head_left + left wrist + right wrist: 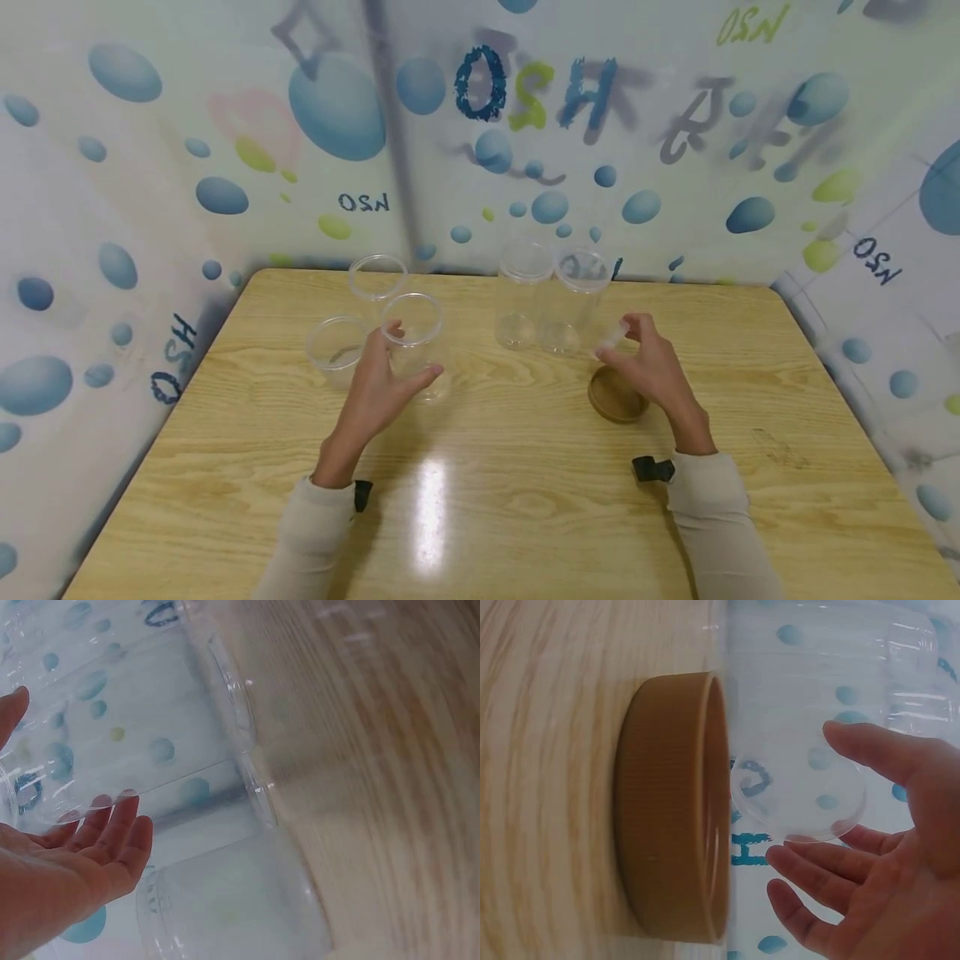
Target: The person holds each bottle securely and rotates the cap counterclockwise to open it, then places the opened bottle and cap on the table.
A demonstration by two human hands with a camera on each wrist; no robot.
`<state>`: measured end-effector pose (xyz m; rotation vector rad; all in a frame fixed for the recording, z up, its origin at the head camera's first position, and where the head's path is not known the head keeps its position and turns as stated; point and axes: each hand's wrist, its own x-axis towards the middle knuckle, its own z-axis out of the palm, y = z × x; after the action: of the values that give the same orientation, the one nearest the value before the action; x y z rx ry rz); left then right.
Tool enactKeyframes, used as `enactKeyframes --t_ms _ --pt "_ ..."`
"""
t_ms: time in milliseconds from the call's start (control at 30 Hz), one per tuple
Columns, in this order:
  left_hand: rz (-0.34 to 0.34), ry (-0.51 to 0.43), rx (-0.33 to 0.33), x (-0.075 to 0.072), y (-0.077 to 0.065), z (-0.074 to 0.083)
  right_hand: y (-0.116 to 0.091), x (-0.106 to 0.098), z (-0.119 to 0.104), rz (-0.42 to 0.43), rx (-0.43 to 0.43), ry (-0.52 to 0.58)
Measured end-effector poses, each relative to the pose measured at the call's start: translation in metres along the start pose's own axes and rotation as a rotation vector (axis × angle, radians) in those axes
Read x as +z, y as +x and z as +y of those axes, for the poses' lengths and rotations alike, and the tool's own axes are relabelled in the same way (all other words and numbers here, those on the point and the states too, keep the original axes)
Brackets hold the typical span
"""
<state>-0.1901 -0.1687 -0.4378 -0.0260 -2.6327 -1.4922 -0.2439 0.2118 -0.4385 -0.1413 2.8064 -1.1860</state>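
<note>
At the table's left side, my left hand [382,387] grips a tall clear plastic jar [415,337], thumb on one side and fingers on the other. The jar stands upright with its round mouth uncovered. In the left wrist view, the fingertips [124,802] lie along its see-through wall. My right hand [648,367] pinches a thin clear disc [799,787] by its edge between thumb and fingers. Right below that hand, a brown ribbed lid [667,810] lies on the table, hollow side up.
A shorter clear tub [333,354] and another open clear jar [377,283] stand beside and behind the left hand. Two tall clear jars [517,304] stand side by side near the back edge of the wooden table [510,500]. A patterned wall [480,192] rises behind.
</note>
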Motion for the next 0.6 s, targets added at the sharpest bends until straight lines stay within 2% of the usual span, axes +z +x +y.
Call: enactKeyframes --t_ms 167,333,500,600 --pt "0.041 -0.012 -0.024 -0.002 -0.002 -0.005 0.003 0.004 0.007 -0.035 0.052 -0.004" --pt "0.127 -0.034 -0.030 -0.002 -0.001 -0.008 0.005 0.007 0.013 -0.038 0.059 0.017" --pt "0.257 -0.103 0.015 0.004 -0.002 -0.007 0.007 0.007 0.016 -0.044 0.071 0.038" --pt "0.343 -0.101 0.074 0.008 -0.002 -0.005 0.008 0.007 0.018 -0.052 0.088 0.033"
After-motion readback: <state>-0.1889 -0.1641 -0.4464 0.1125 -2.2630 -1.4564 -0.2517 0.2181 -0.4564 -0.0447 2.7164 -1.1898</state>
